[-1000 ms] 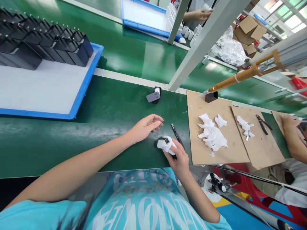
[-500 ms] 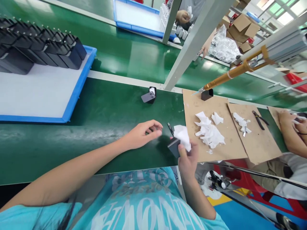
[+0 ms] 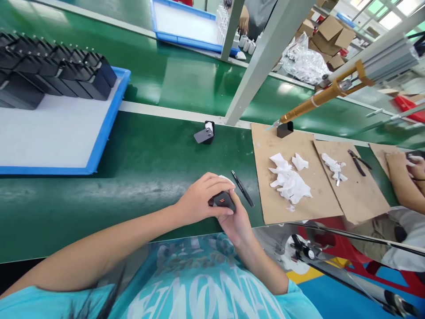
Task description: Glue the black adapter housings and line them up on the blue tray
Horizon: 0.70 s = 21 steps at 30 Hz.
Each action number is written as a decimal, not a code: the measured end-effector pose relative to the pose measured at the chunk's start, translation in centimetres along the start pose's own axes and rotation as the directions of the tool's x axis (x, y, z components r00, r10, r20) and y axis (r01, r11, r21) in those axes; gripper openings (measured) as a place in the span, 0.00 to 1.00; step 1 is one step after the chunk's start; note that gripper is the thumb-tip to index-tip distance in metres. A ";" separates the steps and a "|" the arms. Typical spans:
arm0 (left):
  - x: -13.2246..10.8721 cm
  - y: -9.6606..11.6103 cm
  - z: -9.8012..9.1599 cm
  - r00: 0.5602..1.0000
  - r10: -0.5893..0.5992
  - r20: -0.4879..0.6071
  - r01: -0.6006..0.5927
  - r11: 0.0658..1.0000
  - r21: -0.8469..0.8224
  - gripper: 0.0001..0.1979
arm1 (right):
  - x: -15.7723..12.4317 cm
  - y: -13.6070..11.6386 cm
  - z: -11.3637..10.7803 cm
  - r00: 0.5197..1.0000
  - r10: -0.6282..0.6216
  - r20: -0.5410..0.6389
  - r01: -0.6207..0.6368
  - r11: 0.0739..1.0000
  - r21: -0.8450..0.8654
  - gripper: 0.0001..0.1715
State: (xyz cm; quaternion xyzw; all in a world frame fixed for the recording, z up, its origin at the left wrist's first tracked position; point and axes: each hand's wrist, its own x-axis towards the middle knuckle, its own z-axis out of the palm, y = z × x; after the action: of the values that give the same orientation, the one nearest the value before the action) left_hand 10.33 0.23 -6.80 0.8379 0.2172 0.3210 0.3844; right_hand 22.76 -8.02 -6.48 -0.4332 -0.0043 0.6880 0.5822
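Both hands are together near the bench's front edge around a small black box-shaped piece (image 3: 223,200) with orange marks on its face. My left hand (image 3: 197,199) grips it from the left, thumb along the near side and fingers over the top. My right hand (image 3: 237,223) closes on it from the right. A bit of white tissue (image 3: 227,178) shows behind the fingers; which hand holds it is hidden. Just right of the hands lies a slim black pen-like tool (image 3: 243,188). Farther back stands a black case with a grey flap (image 3: 203,135) and something white inside.
Left is a blue-edged tray (image 3: 92,148) with rows of black cases (image 3: 83,79). Crumpled white tissues (image 3: 292,184) lie on cardboard (image 3: 262,177) at right, under a gold dispenser nozzle (image 3: 299,110). Pliers (image 3: 357,164) lie beyond. A post (image 3: 247,84) rises behind; a co-worker's arm (image 3: 400,177) is far right.
My right hand has brought the black piece and tissue left and turned the piece. My left hand has moved right and taken hold of it. The pen-like tool is now fully uncovered.
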 end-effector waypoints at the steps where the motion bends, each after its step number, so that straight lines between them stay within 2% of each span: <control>1: 0.0 0.0 -0.1 1.000 -0.007 -0.002 0.007 1.000 -0.015 0.24 | 0.0 0.0 0.1 1.000 0.014 0.010 -0.014 1.000 0.005 0.17; 4: 0.0 0.0 -0.1 1.000 0.006 -0.007 -0.006 0.999 -0.040 0.25 | 0.0 -0.2 0.4 1.000 0.027 0.010 -0.027 1.000 -0.007 0.17; 6: 0.0 -0.1 -0.2 1.000 0.014 -0.010 -0.015 1.000 -0.026 0.25 | 0.0 -0.6 0.4 1.000 -0.013 -0.015 0.013 0.998 -0.054 0.17; 8: 0.0 -0.1 -0.5 1.000 -0.002 -0.026 0.002 1.000 0.000 0.27 | 0.0 -1.1 -0.1 0.982 -0.177 -0.061 0.165 0.974 -0.155 0.19; 9: 0.0 -0.2 -0.6 0.999 -0.018 -0.036 0.018 1.000 0.008 0.28 | -0.1 -1.4 -0.5 0.941 -0.327 -0.083 0.300 0.924 -0.239 0.20; 10: 0.1 -0.2 -0.9 0.998 -0.036 -0.048 0.036 0.999 0.008 0.30 | -0.1 -1.6 -1.1 0.867 -0.495 -0.063 0.442 0.820 -0.364 0.20; 11: 0.1 -0.3 -1.1 0.997 -0.054 -0.061 0.054 0.999 -0.003 0.32 | -0.2 -1.8 -1.7 0.773 -0.634 0.014 0.556 0.667 -0.496 0.19; 12: 0.2 -0.3 -1.3 0.995 -0.072 -0.074 0.071 0.997 -0.021 0.32 | -0.3 -2.0 -2.4 0.691 -0.711 0.131 0.626 0.498 -0.600 0.17; 13: 0.2 -0.4 -1.5 0.992 -0.091 -0.087 0.088 0.995 -0.043 0.31 | -0.3 -2.1 -3.1 0.646 -0.718 0.260 0.660 0.354 -0.663 0.15; 14: 0.3 -0.4 -1.7 0.989 -0.112 -0.101 0.106 0.992 -0.064 0.29 | -0.4 -2.1 -3.7 0.644 -0.663 0.382 0.673 0.253 -0.695 0.13; 16: 0.4 -0.5 -2.0 0.980 -0.154 -0.127 0.143 0.985 -0.091 0.23 | -0.4 -2.0 -4.8 0.650 -0.508 0.565 0.701 0.112 -0.705 0.15; 19: 0.6 -0.5 -2.1 0.968 -0.196 -0.156 0.183 0.979 -0.094 0.18 | -0.3 -1.6 -5.9 0.539 -0.477 0.695 0.735 -0.138 -0.664 0.25; 20: 0.6 -0.5 -2.0 0.965 -0.205 -0.165 0.191 0.977 -0.096 0.17 | -0.2 -1.3 -6.2 0.501 -0.488 0.715 0.729 -0.208 -0.652 0.25; 21: 0.7 -0.5 -2.0 0.961 -0.218 -0.173 0.203 0.974 -0.100 0.17 | -0.1 -1.1 -6.3 0.484 -0.495 0.722 0.720 -0.244 -0.649 0.25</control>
State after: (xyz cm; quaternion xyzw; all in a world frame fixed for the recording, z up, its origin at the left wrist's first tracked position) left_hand 9.28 1.98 -5.96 0.7607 0.3262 0.3623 0.4285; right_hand 27.45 -10.87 -9.81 -0.5529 -0.6926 0.1647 0.4330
